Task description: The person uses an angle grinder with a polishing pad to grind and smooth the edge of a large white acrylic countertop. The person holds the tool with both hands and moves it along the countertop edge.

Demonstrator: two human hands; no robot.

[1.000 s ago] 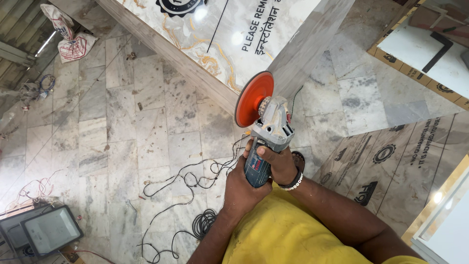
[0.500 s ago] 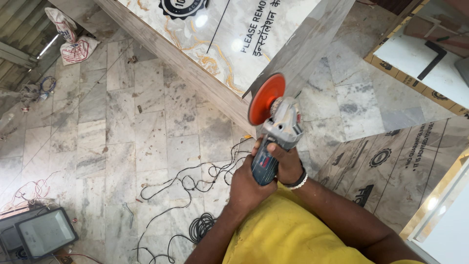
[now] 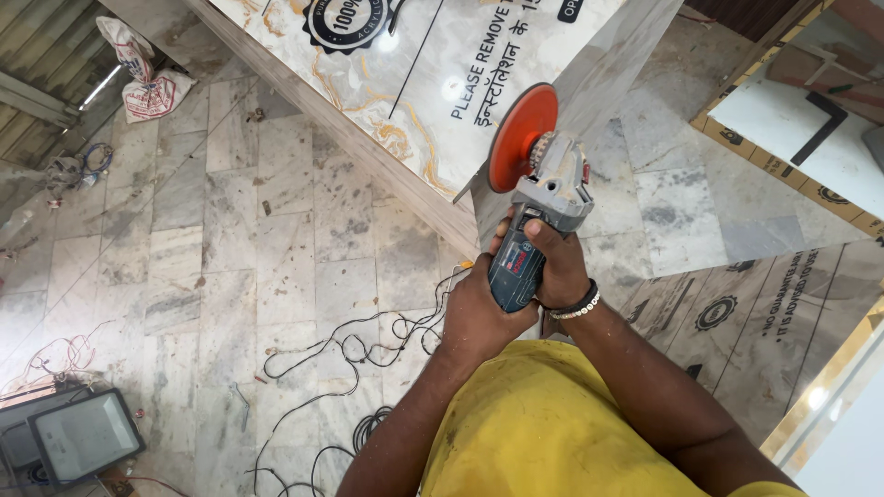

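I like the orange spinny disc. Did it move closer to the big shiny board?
Yes. The orange disc has shifted up toward the marble-patterned board's corner edge.

The grinder's (image 3: pixel 539 216) rear body is hidden under both hands, and its disc (image 3: pixel 520 136) covers the slab's (image 3: pixel 414 83) corner edge. The slab runs off the top edge. The floodlight (image 3: pixel 83 437) is cut at the bottom-left. The sack's (image 3: pixel 143 78) contents cannot be told.

A white sack (image 3: pixel 145 81) lies at the far left edge of the marble floor (image 3: pixel 230 239), and a flat floodlight (image 3: pixel 85 434) sits in its near left corner. Thin black cables (image 3: pixel 350 359) loop across the floor's middle; printed cardboard sheets (image 3: pixel 755 322) cover its right side.
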